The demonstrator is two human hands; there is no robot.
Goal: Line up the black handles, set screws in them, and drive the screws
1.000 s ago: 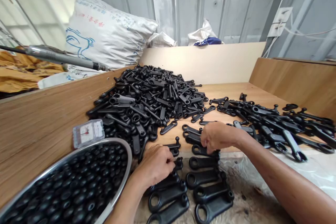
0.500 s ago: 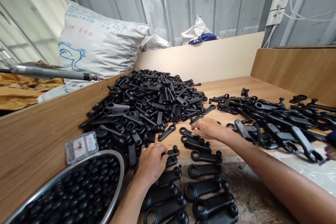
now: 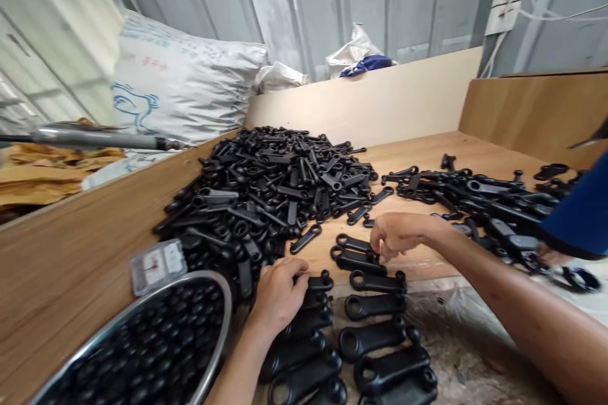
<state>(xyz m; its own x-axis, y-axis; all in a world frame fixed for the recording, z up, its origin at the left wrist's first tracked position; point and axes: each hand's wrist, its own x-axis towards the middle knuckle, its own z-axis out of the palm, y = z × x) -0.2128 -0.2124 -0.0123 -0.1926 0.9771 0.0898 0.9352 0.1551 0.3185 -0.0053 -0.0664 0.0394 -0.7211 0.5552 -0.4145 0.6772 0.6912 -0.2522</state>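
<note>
My left hand (image 3: 278,294) is curled, its fingertips pressed on a black lever part (image 3: 317,281) at the top of the left column of laid-out levers. My right hand (image 3: 398,233) is closed in a pinch at the end of another black lever (image 3: 354,259) heading the right column (image 3: 380,329). Both columns run toward me across the bench's front edge. A big heap of the same black levers (image 3: 275,186) rises just behind my left hand.
A steel bowl (image 3: 216,335) full of small black bushings sits at lower left, a small clear plastic box (image 3: 158,264) behind it. A second spread of levers (image 3: 479,202) covers the right. A blue sleeve (image 3: 577,215) enters from the right. Wooden walls (image 3: 71,247) enclose the bench; a white sack (image 3: 180,85) leans behind.
My right hand moved away from the near rows up to the top lever of the right column. My left hand stayed at its column. A blue sleeve has come in from the right.
</note>
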